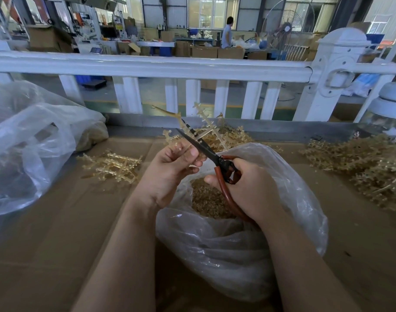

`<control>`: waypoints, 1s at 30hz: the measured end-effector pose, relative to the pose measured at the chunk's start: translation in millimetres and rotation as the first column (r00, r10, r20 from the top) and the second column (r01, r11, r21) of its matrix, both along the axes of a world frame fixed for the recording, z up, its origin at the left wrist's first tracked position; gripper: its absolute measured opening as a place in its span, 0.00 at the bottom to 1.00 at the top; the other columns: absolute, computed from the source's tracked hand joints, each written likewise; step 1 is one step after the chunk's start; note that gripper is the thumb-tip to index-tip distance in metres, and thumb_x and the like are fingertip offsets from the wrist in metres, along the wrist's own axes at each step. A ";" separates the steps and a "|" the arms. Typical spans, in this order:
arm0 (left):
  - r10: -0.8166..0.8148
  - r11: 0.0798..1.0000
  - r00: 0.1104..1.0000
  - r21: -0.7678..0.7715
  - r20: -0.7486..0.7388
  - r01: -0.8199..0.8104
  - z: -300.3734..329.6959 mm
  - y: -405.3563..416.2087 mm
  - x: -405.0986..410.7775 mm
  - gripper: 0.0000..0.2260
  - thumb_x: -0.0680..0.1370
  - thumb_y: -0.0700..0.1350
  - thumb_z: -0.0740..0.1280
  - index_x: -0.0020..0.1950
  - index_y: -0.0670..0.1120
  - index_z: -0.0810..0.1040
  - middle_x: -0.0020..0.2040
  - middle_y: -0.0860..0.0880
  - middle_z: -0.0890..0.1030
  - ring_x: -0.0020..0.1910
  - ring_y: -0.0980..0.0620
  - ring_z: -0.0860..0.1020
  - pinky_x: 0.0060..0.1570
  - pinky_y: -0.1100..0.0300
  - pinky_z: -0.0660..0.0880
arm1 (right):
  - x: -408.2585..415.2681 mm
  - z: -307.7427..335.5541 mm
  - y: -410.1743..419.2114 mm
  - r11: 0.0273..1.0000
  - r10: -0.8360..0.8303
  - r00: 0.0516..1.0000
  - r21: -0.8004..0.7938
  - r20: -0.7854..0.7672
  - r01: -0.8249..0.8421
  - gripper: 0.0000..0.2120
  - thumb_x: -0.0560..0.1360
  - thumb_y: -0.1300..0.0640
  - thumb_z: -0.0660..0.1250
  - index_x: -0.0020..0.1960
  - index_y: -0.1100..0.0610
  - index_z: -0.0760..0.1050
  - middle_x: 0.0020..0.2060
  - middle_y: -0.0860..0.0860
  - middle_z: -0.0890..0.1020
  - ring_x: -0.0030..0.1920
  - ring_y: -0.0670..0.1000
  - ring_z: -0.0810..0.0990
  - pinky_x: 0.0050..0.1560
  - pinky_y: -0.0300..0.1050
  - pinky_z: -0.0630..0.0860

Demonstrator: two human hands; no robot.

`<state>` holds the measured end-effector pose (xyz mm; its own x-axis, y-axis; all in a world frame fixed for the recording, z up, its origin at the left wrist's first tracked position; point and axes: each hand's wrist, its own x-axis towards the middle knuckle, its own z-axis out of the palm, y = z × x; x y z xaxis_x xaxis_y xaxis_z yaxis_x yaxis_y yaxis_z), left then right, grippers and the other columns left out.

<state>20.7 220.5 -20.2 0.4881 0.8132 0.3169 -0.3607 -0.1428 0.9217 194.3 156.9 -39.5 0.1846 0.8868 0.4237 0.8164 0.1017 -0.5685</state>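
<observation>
Clear bag: nearest, crinkled thin film, mouth agape over small amber cut pieces.
Right hand: curled through red rubbery loop handles of scissors; dark blades slightly parted.
Left hand: pinching translucent amber branched sprue, upright above bag, at the blades.
Cardboard top: matte brown, creased; tangled sprue piles left and right.
Railing: glossy white, rounded bar on square pickets, behind.

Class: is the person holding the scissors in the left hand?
No, the right hand grips the scissors, while the left hand holds a plastic sprue.
</observation>
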 end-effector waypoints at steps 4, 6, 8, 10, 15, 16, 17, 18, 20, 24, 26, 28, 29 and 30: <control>-0.010 1.000 1.000 0.006 -0.019 0.010 -0.7 0.4 0.9 0.03 0.76 0.42 0.65 0.43 0.46 0.77 0.37 0.50 0.78 0.40 0.54 0.74 0.46 0.59 0.71 | -0.6 0.2 -0.5 1.000 0.022 1.000 0.014 -0.017 -0.022 0.23 0.65 0.23 0.62 0.45 0.40 0.73 0.36 0.36 0.78 0.40 0.38 0.77 0.37 0.33 0.67; -0.016 1.000 1.000 0.005 -0.019 0.016 -0.8 0.4 1.1 0.03 0.76 0.42 0.65 0.43 0.45 0.76 0.38 0.50 0.78 0.40 0.54 0.74 0.47 0.58 0.70 | -1.3 -0.1 -0.8 0.999 0.031 0.999 0.019 -0.021 -0.031 0.22 0.65 0.23 0.62 0.45 0.39 0.73 0.36 0.35 0.78 0.40 0.37 0.77 0.37 0.31 0.67; -0.018 1.000 1.000 0.008 -0.021 0.018 -1.3 0.3 0.7 0.03 0.77 0.42 0.64 0.44 0.44 0.75 0.38 0.49 0.77 0.40 0.54 0.74 0.47 0.58 0.70 | -1.7 -0.1 -0.7 0.999 0.038 0.999 0.023 -0.025 -0.038 0.23 0.65 0.23 0.62 0.46 0.40 0.74 0.37 0.35 0.78 0.40 0.36 0.77 0.36 0.30 0.67; -0.023 1.000 1.000 0.011 -0.021 0.023 -1.9 0.3 0.4 0.03 0.77 0.41 0.64 0.44 0.43 0.75 0.38 0.49 0.77 0.41 0.54 0.74 0.47 0.58 0.70 | -2.0 0.1 -0.6 0.999 0.042 0.999 0.028 -0.033 -0.041 0.22 0.64 0.22 0.62 0.45 0.39 0.73 0.37 0.34 0.78 0.41 0.35 0.77 0.36 0.29 0.67; -0.021 1.000 1.000 -0.001 -0.016 0.021 -3.2 1.5 0.4 0.02 0.76 0.42 0.65 0.45 0.43 0.75 0.38 0.48 0.77 0.41 0.53 0.74 0.48 0.58 0.70 | -2.8 0.3 -0.2 0.999 0.015 0.999 0.040 -0.031 -0.014 0.25 0.62 0.20 0.58 0.42 0.40 0.72 0.34 0.35 0.77 0.38 0.36 0.76 0.34 0.29 0.66; -0.014 1.000 1.000 -0.009 -0.012 0.014 -3.3 1.5 0.7 0.03 0.76 0.42 0.65 0.45 0.43 0.75 0.38 0.48 0.77 0.41 0.53 0.74 0.48 0.58 0.70 | -2.6 0.3 0.1 0.999 0.009 1.000 0.044 -0.027 -0.008 0.25 0.63 0.20 0.59 0.41 0.40 0.72 0.34 0.35 0.76 0.37 0.36 0.76 0.34 0.29 0.66; -0.005 1.000 1.000 -0.016 -0.007 0.005 -4.0 1.8 0.9 0.03 0.75 0.42 0.66 0.45 0.43 0.75 0.38 0.48 0.77 0.41 0.52 0.74 0.48 0.57 0.70 | -2.2 0.2 0.4 0.999 0.005 1.000 0.048 -0.022 -0.004 0.24 0.63 0.21 0.60 0.41 0.40 0.71 0.34 0.35 0.76 0.37 0.36 0.76 0.35 0.30 0.65; 0.004 1.000 1.000 -0.023 -0.004 -0.004 -3.8 1.8 1.1 0.04 0.75 0.43 0.66 0.45 0.43 0.75 0.38 0.48 0.78 0.41 0.52 0.74 0.48 0.57 0.70 | -1.8 0.1 0.7 0.999 0.001 1.000 0.050 -0.018 0.000 0.24 0.63 0.21 0.60 0.41 0.40 0.71 0.34 0.34 0.76 0.37 0.35 0.75 0.35 0.30 0.66; 0.017 0.999 1.000 -0.030 -0.004 -0.017 -3.7 1.8 1.6 0.04 0.74 0.43 0.67 0.44 0.42 0.75 0.38 0.48 0.79 0.40 0.52 0.75 0.48 0.57 0.70 | -1.1 -0.4 1.3 0.999 -0.001 1.000 0.054 -0.016 0.002 0.27 0.62 0.20 0.58 0.42 0.42 0.73 0.34 0.35 0.77 0.38 0.36 0.76 0.36 0.31 0.68; 0.034 0.998 0.999 -0.055 -0.001 -0.034 -3.4 1.3 2.5 0.04 0.73 0.42 0.67 0.44 0.43 0.76 0.38 0.48 0.80 0.39 0.53 0.76 0.46 0.59 0.71 | 0.2 -2.0 2.5 0.998 0.004 1.000 0.056 -0.013 -0.003 0.25 0.64 0.22 0.62 0.41 0.43 0.74 0.35 0.37 0.78 0.38 0.39 0.78 0.37 0.34 0.72; 0.039 0.997 0.999 -0.065 0.002 -0.038 -3.3 1.1 2.5 0.03 0.73 0.42 0.67 0.44 0.42 0.76 0.38 0.47 0.80 0.39 0.53 0.76 0.45 0.60 0.72 | 0.1 -1.5 2.4 0.999 0.010 1.000 0.051 -0.022 -0.009 0.24 0.63 0.21 0.61 0.41 0.40 0.71 0.34 0.35 0.77 0.37 0.37 0.77 0.36 0.31 0.68; 0.039 0.997 0.999 -0.071 0.003 -0.039 -2.9 1.1 2.6 0.02 0.74 0.42 0.67 0.43 0.43 0.76 0.37 0.48 0.80 0.38 0.53 0.76 0.44 0.61 0.72 | -0.5 -1.4 2.5 0.999 0.016 0.999 0.048 -0.032 -0.014 0.25 0.62 0.19 0.58 0.42 0.39 0.71 0.34 0.34 0.76 0.37 0.35 0.76 0.35 0.29 0.66; 0.042 0.997 0.999 -0.069 -0.001 -0.042 -3.2 1.3 3.0 0.02 0.74 0.41 0.67 0.43 0.44 0.76 0.37 0.48 0.80 0.38 0.53 0.76 0.43 0.62 0.73 | -0.8 -1.5 2.6 0.999 0.019 0.999 0.049 -0.039 -0.017 0.26 0.61 0.19 0.58 0.43 0.39 0.71 0.35 0.34 0.76 0.38 0.35 0.76 0.35 0.29 0.66; 0.046 0.996 0.999 -0.076 -0.001 -0.046 -2.6 0.9 3.4 0.02 0.73 0.41 0.67 0.43 0.44 0.76 0.37 0.48 0.80 0.38 0.53 0.76 0.42 0.62 0.73 | -0.7 -1.8 2.7 0.999 0.021 0.999 0.049 -0.045 -0.019 0.27 0.61 0.19 0.57 0.44 0.39 0.72 0.35 0.34 0.76 0.39 0.35 0.76 0.36 0.29 0.67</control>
<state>24.1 221.4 -22.8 0.4493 0.8564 0.2543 -0.3564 -0.0892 0.9301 193.6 159.6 -41.3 0.1867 0.8691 0.4581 0.7874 0.1465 -0.5988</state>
